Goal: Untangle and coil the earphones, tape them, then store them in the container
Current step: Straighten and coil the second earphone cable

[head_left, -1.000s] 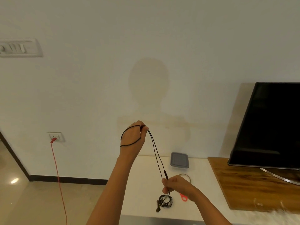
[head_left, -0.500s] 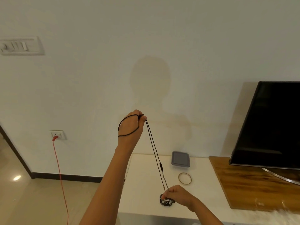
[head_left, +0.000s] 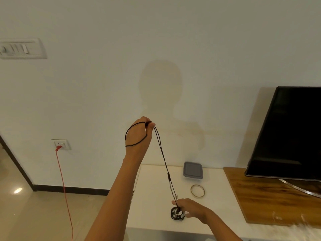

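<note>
My left hand [head_left: 139,134] is raised high before the wall, pinching the black earphones [head_left: 165,164], with a loop of cable running around the back of the hand. Two strands run taut down to my right hand [head_left: 189,208], low over the white table [head_left: 152,197]. The right hand pinches the strands just above a small tangled bundle of cable [head_left: 177,213] that rests on the table. A grey lidded container [head_left: 193,170] stands at the back of the table. A tape ring [head_left: 197,191] lies flat in front of it.
A black TV screen [head_left: 288,133] stands on a wooden board [head_left: 271,197] at the right. A red cable [head_left: 64,188] hangs from a wall socket [head_left: 60,144] at the left, over the tiled floor. A switch panel [head_left: 20,48] is on the wall.
My left hand has risen, pulling the strands longer. My right hand has slid down the cable to the bundle on the table. The tape ring, hidden before, now shows.
</note>
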